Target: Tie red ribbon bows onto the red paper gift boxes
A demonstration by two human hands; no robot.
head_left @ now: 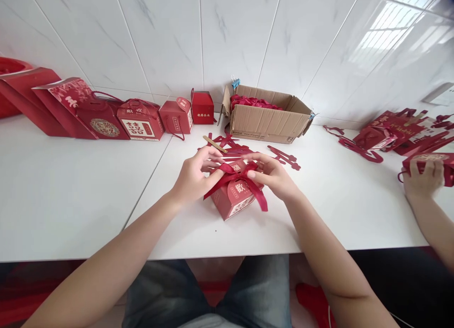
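Note:
In the middle of the white table stands a small red gift box (224, 199) with pale printed characters. A dark red ribbon (261, 201) is tied in a bow on its top, and its tails hang over the sides. My left hand (200, 172) pinches the bow's left loop between thumb and fingers. On the other side my right hand (271, 175) grips the right loop, the thumb close to the knot. Part of the box's back is hidden behind my fingers and the bow.
Behind my hands lie red paper strips (283, 157) and a gold stick (214, 144). A cardboard box (269, 122) of red ribbons stands by the wall. Finished-looking red boxes (140, 122) line the left. At right, another person's hand (424, 179) holds a red box.

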